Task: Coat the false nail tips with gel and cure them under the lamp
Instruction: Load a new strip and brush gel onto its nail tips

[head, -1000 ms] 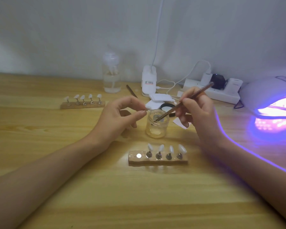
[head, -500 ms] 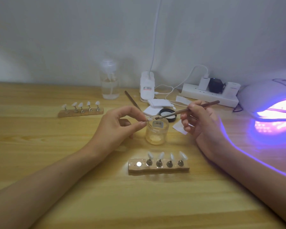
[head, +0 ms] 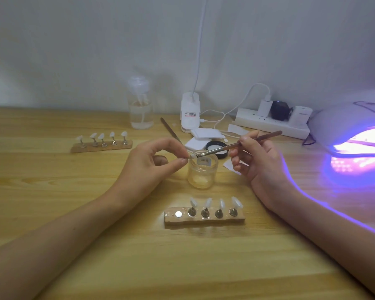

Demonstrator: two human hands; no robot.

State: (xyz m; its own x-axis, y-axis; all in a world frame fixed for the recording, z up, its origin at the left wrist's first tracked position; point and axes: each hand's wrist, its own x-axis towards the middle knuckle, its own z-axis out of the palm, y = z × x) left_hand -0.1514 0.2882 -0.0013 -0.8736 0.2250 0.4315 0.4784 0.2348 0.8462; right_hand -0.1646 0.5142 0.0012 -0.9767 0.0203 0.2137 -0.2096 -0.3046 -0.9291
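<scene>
Table [head: 52,191]: bare wood along the near edge, between the two forearms, up to the near tip holder [head: 205,220]. Left side: open strip between the left forearm and the far tip holder [head: 101,146].

Centre blocked. The glass jar [head: 201,173] stands just behind the near tip holder. The left hand [head: 147,167], pinching a nail tip [head: 191,156], and the right hand [head: 262,163] flank it. The brush [head: 238,145] crosses above its mouth.

Back edge crowded: pump bottle [head: 140,111], white lamp base [head: 190,111], cables, power strip [head: 268,124].

Right edge: lit curing lamp [head: 355,131].

We note clear plastic pump bottle [head: 140,111] beyond left hand [head: 147,163]; long white power strip [head: 268,124] beyond right hand [head: 260,161].
</scene>
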